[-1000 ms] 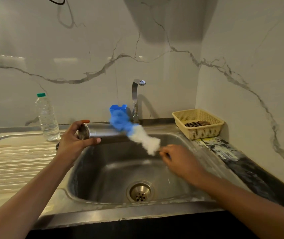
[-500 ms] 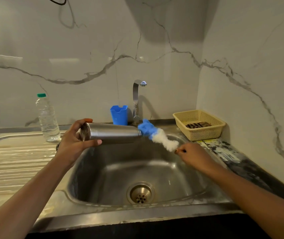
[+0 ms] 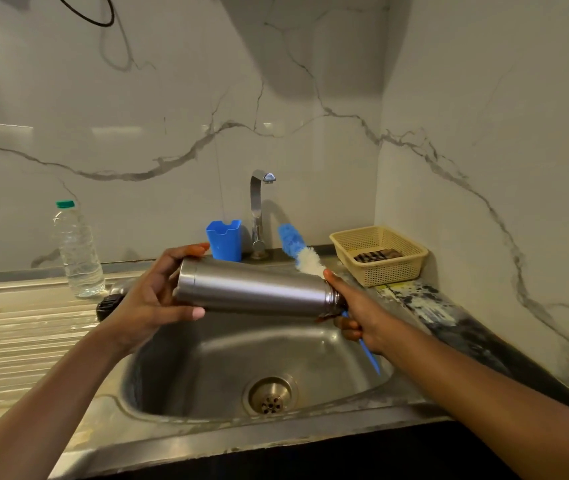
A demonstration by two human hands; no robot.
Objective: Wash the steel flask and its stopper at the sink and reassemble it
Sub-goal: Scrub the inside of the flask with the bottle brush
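The steel flask point(image 3: 255, 287) lies nearly level over the sink point(image 3: 227, 362), its open mouth pointing right. My left hand point(image 3: 153, 296) grips its base end. My right hand point(image 3: 359, 310) sits at the mouth and holds a bottle brush point(image 3: 298, 249). The brush's blue-and-white head sticks up behind the flask, and its blue handle point(image 3: 369, 355) pokes down below my fist. A dark round stopper point(image 3: 108, 304) lies on the drainboard, partly hidden behind my left wrist.
A chrome tap point(image 3: 259, 213) stands behind the sink with a blue plastic cup point(image 3: 224, 239) beside it. A clear water bottle point(image 3: 77, 251) stands on the drainboard at left. A yellow mesh basket point(image 3: 380, 254) sits at the back right corner.
The brush has come out of the flask's mouth and swung upright behind it. The flask has tilted and moved nearer to me, and my right hand has closed in on its mouth.
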